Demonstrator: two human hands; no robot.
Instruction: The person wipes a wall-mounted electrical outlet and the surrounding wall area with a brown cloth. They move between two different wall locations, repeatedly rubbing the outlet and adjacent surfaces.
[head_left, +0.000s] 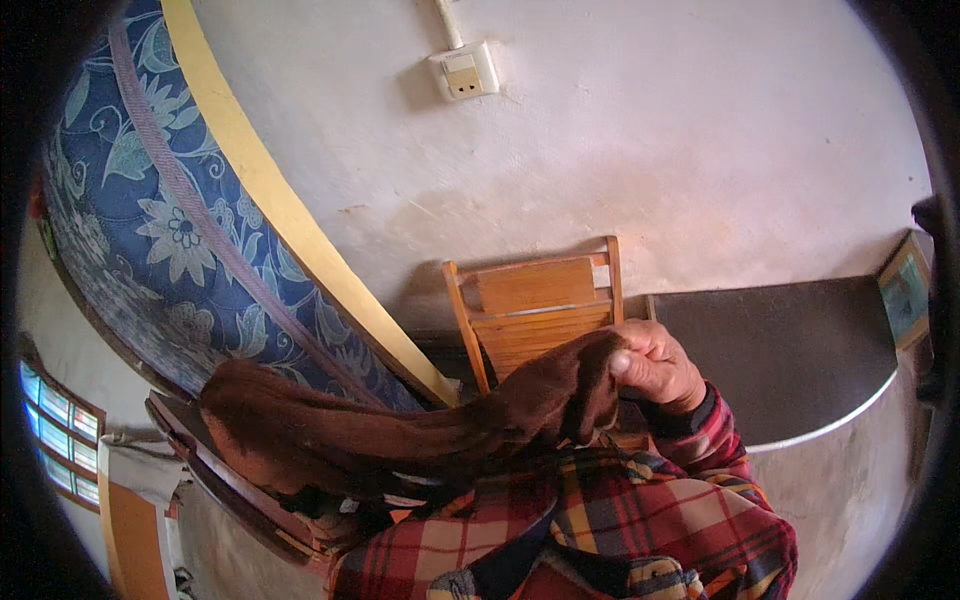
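Observation:
A brown cloth garment (450, 435) stretches from left to right across the front of my body. My right hand (652, 364) pinches its right end between thumb and fingers, in front of a wooden chair. The cloth's left end is rounded and bulky, beside a blue floral mattress. My left hand is not visible; whether it is inside or behind the brown cloth cannot be told. Below the cloth, a red, cream and yellow plaid shirt (465, 532) covers my chest and right arm.
The slatted wooden chair (536, 289) stands against the wall. The blue floral mattress (180, 225) leans at left beside a yellow board edge (285, 202). At right are a dark-topped surface (780, 352) and a framed picture (905, 291). A wall socket (465, 73) is above.

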